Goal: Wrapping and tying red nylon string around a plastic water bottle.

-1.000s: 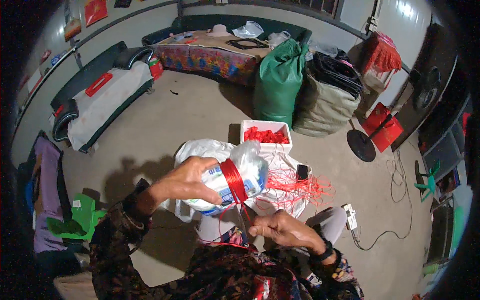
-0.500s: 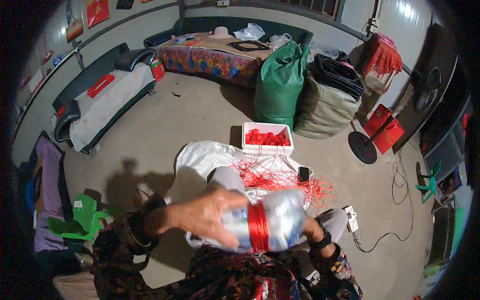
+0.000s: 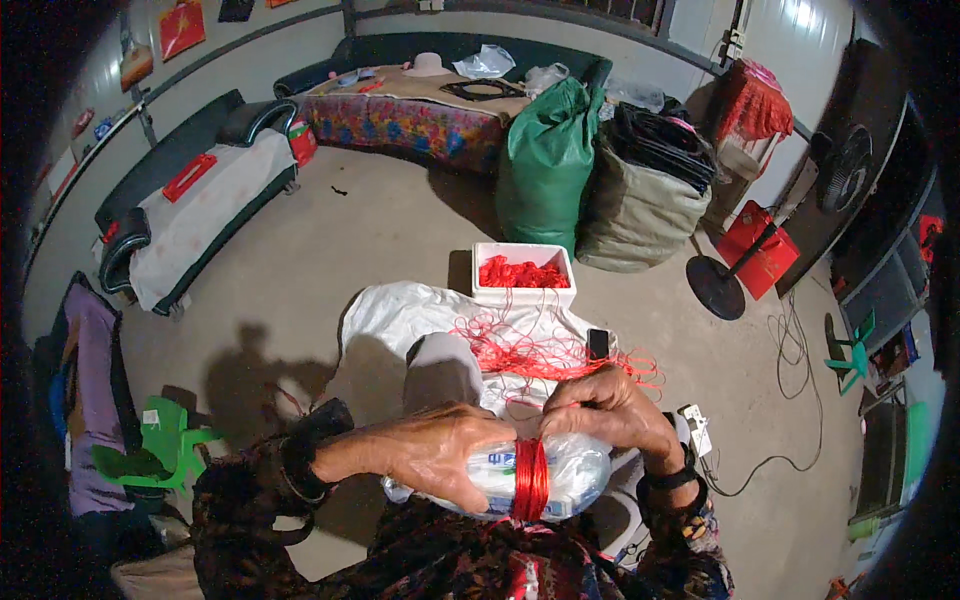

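Observation:
A clear, rounded plastic bundle (image 3: pixel 585 478) with blue and white print lies across my lap. Red cord (image 3: pixel 531 485) is wound in a thick band round its middle. My left hand (image 3: pixel 435 452) grips the bundle's left end from above, thumb and fingers spread round it. Above the bundle's right half, my right hand (image 3: pixel 612 412) is closed in a pinch on the red cord at the top of the band. Loose red cord (image 3: pixel 520 350) lies tangled on a white sheet (image 3: pixel 385 315) just beyond my hands.
A white foam box (image 3: pixel 523 297) full of red cord stands beyond the sheet, and a phone (image 3: pixel 598 344) lies on the sheet's right. Farther off are a green sack (image 3: pixel 545 170), a beige sack (image 3: pixel 640 220) and a fan base (image 3: pixel 716 288). A power strip (image 3: pixel 694 428) sits right, a green chair (image 3: pixel 172 440) left.
My right hand has moved from the bundle's right end up onto its top, where it now pinches cord. The bundle was blurred by motion and is now sharp. My left hand stays on it.

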Available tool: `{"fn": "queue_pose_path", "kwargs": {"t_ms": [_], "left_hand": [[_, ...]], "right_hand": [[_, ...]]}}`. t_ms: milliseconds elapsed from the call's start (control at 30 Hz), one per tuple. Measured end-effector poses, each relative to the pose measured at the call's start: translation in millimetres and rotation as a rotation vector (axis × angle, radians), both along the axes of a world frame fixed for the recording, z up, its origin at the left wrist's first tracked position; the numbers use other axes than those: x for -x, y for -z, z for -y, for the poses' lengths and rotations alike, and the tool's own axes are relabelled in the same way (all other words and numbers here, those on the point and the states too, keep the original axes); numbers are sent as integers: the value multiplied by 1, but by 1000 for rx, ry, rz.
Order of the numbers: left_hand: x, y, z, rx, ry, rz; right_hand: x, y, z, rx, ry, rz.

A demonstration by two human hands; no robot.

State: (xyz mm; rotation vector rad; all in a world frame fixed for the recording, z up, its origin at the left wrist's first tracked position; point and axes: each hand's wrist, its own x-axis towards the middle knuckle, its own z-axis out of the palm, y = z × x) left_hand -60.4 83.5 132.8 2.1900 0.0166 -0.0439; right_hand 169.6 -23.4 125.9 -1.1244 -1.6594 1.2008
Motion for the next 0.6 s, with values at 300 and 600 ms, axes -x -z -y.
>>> {"fn": "queue_pose_path", "kwargs": {"t_ms": [300, 600], "left_hand": [[5, -22, -19, 337, -208, -66], [-7, 9, -20, -39, -162, -23]], "right_hand": [[33, 89, 39, 85, 225, -172], [14, -24, 38, -64, 144, 121]]}}
